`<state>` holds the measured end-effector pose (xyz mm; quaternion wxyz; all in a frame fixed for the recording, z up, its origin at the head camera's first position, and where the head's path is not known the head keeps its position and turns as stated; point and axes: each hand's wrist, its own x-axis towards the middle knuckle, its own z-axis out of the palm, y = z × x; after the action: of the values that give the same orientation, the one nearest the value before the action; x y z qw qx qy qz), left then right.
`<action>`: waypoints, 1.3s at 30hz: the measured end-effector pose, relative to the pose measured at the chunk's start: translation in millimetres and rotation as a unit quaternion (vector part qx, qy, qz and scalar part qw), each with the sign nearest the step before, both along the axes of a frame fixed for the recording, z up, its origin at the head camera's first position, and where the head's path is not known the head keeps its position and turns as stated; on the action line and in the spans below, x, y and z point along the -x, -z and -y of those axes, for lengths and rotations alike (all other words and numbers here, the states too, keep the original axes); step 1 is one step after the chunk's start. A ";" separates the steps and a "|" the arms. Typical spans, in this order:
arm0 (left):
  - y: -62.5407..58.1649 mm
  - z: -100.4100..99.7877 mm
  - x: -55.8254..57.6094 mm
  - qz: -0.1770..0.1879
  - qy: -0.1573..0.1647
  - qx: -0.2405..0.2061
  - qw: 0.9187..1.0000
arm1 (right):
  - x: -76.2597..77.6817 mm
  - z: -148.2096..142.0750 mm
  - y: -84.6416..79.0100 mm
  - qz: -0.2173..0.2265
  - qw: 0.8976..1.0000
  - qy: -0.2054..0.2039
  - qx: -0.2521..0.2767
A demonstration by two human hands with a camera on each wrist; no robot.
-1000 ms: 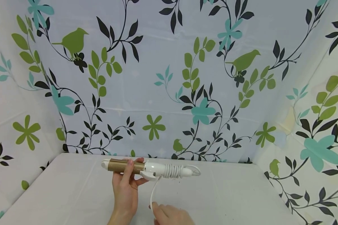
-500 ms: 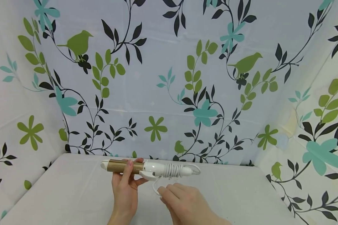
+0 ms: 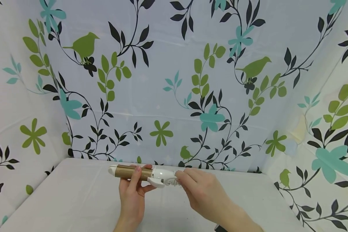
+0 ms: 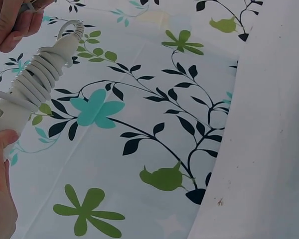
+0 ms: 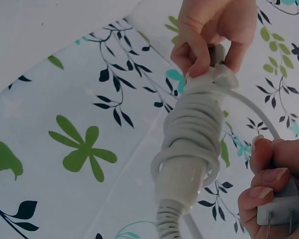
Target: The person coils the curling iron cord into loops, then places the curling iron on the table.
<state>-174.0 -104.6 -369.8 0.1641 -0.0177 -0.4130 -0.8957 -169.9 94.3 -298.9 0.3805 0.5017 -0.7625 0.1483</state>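
Note:
My left hand [image 3: 131,199] grips a curling iron by its gold barrel [image 3: 123,171], held nearly level above the table. White cord [image 5: 192,129] is wound in several turns around the white handle, as the right wrist view shows. My right hand [image 3: 206,191] is at the handle's right end in the head view, hiding much of the coils. Its fingers curl round the cord's free end and the two-pronged plug [image 5: 281,210]. A loose stretch of cord [image 5: 254,109] runs from near the clamp to these fingers. In the left wrist view, the coils [image 4: 37,74] lie between both hands.
A white table [image 3: 75,196] spreads beneath my hands. Cloth printed with leaves, flowers and birds [image 3: 150,80] rises behind it and on both sides. A small dark object [image 3: 220,228] shows beside my right forearm at the bottom edge.
My right hand has risen from below the curling iron to its handle, bringing the loose cord up with it. My left hand keeps its grip on the barrel.

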 end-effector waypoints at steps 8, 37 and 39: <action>1.3 -0.4 -0.6 0.008 -0.002 0.004 1.000 | 30.4 -14.3 -1.9 0.108 0.993 -0.035 0.025; 2.2 2.6 0.5 0.046 0.034 0.001 0.998 | 85.8 -15.3 44.5 0.536 0.829 -0.133 0.082; 2.0 3.4 1.0 0.043 0.031 0.002 0.999 | 81.1 -9.9 50.5 0.523 0.828 -0.179 0.096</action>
<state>-175.0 -108.0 -371.8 0.1187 0.0081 -0.4204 -0.8995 -251.1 104.2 -349.4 -0.0626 0.4377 -0.7262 0.5264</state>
